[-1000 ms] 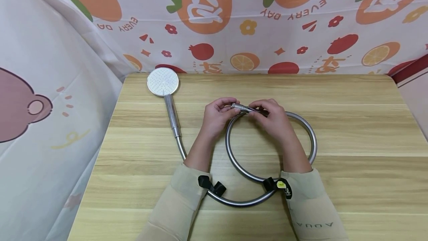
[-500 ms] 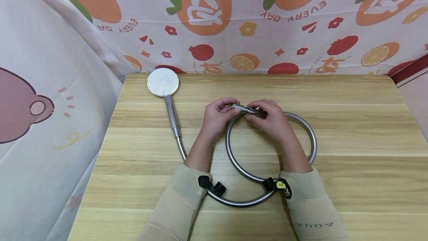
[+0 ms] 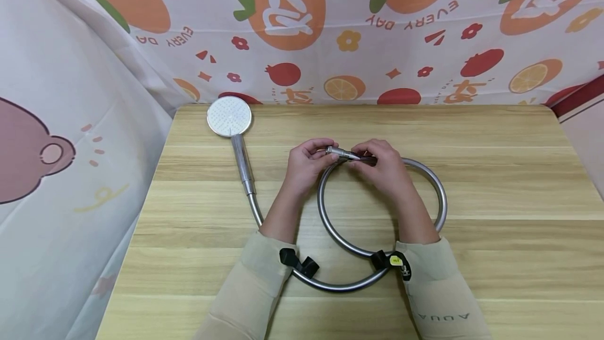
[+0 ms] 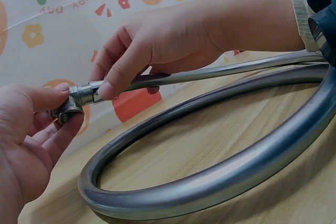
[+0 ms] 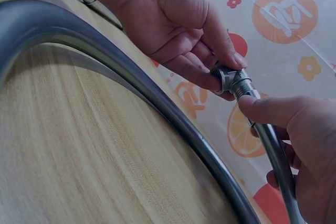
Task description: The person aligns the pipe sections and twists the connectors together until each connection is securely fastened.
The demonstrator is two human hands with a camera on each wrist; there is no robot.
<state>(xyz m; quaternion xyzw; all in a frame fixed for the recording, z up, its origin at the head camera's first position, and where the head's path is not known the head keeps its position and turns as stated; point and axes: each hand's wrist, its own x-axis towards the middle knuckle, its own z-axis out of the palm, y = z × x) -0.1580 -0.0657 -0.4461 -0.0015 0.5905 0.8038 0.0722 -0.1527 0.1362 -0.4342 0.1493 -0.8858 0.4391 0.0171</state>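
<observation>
My left hand (image 3: 306,164) pinches a small metal threaded elbow fitting (image 4: 72,103) between thumb and fingers. Its ribbed side opening faces downward in the left wrist view. Beside it, my right hand (image 3: 384,164) grips the end of the metal shower hose (image 5: 281,174), thumb on the bright collar (image 5: 248,98) that meets the fitting. Fitting and hose end stand in line, with some thread showing between the two thumbs. From there the hose loops on the table under both forearms. At its other end, a round shower head (image 3: 229,116) on a chrome handle (image 3: 241,156) lies face up.
The wooden table (image 3: 509,182) has its back edge against a fruit-printed curtain (image 3: 311,83). Pale cloth (image 3: 94,135) hangs along the left side. Black camera straps (image 3: 299,262) sit on both beige sleeves, above the loop of hose.
My right fingers shift slightly round the hose end at the collar. My left hand keeps its hold on the fitting, and the shower head and the loop stay where they were.
</observation>
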